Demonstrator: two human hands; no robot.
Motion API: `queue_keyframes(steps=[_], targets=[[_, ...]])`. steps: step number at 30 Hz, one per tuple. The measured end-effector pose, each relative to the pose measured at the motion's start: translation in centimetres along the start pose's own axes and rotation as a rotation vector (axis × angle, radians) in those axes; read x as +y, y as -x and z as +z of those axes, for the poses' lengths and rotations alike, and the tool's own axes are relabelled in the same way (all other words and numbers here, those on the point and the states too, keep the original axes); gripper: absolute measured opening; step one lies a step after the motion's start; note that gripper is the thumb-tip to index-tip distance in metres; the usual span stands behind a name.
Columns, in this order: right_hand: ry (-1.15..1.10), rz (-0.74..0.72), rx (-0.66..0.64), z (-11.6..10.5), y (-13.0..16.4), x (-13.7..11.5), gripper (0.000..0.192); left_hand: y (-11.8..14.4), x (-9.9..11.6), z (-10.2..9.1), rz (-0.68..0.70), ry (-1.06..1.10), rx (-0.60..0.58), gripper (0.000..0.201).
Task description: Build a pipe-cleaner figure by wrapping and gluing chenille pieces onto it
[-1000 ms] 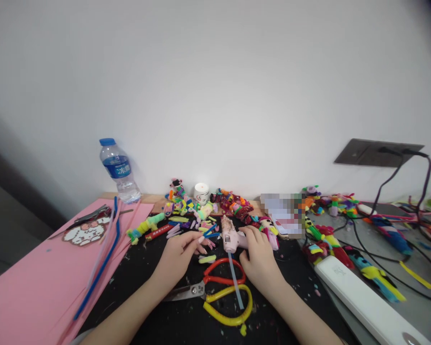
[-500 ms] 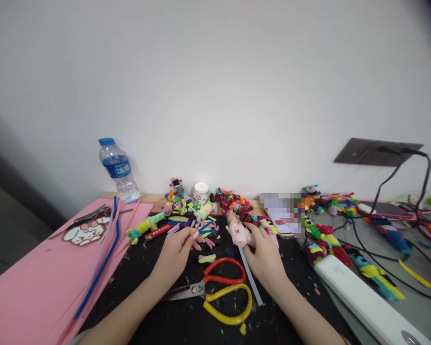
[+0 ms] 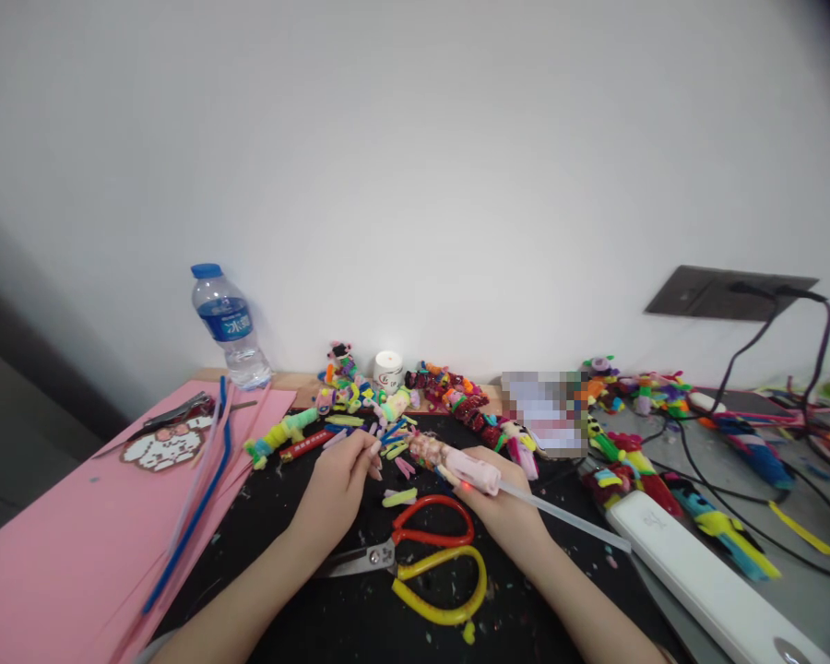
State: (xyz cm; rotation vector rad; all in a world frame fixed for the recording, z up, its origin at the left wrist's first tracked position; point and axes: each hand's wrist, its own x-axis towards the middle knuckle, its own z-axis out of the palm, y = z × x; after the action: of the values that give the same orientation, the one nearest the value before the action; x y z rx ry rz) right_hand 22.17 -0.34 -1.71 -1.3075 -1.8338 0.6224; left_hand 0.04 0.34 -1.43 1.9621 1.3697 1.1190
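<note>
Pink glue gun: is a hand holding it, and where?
Yes. The right hand grips the pink glue gun from below, around its body; nozzle points toward the left hand.

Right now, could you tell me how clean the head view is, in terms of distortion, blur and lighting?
Head view: wide-angle bend, so the white power strip runs off slanted, with dark corners top right; light is soft and even, without harsh shadows; a pixelated patch hides something behind the right hand; the glue gun and left hand look reasonably sharp.
</note>
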Motion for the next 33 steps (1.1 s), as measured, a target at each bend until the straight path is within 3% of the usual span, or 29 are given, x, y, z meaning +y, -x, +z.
queue_keyframes(steps=[33], targets=[[-0.061, -0.056, -0.045, 0.33, 0.3, 0.09, 0.013, 0.5, 0.62, 0.37, 0.031, 0.001, -0.058, 0.024]])
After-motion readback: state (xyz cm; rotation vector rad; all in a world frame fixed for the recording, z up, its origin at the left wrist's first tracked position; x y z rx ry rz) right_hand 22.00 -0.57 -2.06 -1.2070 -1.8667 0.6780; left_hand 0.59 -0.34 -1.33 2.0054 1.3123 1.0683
